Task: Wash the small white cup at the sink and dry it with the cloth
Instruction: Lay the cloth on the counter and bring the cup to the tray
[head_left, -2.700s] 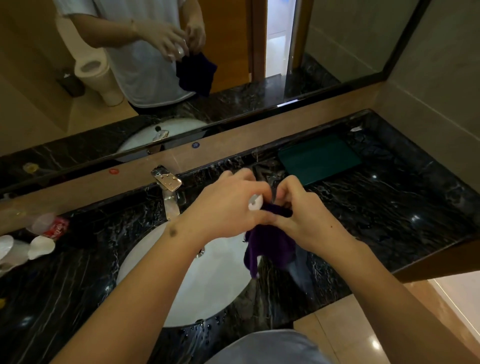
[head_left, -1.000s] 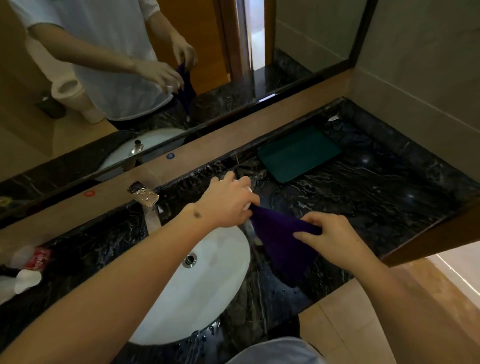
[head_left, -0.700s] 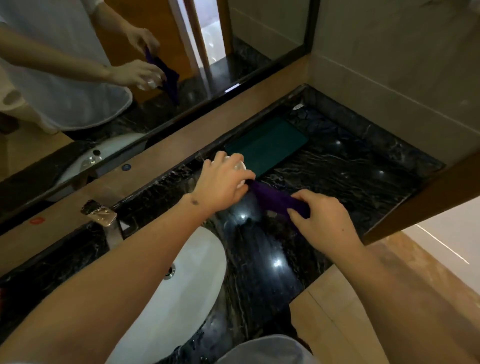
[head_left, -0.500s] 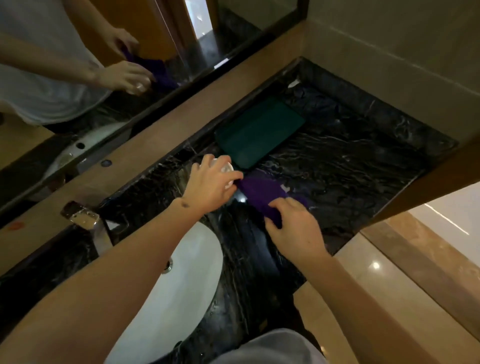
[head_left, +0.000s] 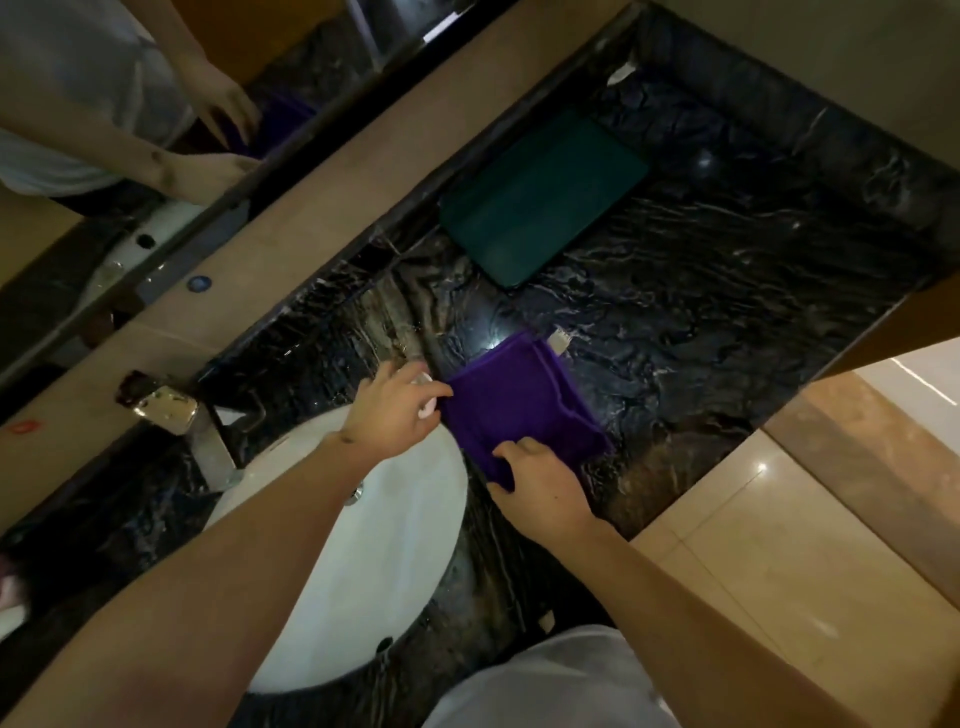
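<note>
The left hand (head_left: 395, 410) is curled around the small white cup (head_left: 423, 410), right at the edge of the counter (head_left: 701, 332) beside the sink (head_left: 395, 545). Only little bits of the cup peek out between the fingers, so I cannot tell if it stands on the counter or is held just above it. I think the hand keeps hold of it so it does not tip or roll.

The purple cloth (head_left: 519, 410) lies flat on the counter, touching the left hand. The right hand (head_left: 540, 480) rests on its near corner with bent fingers pressing down; whether they pinch the cloth I cannot tell. I think it is being laid flat to put it away, since the drying looks done.

A dark green tray (head_left: 540, 197) sits farther back, well apart from the cloth. The tap (head_left: 171, 415) stands behind the sink.
</note>
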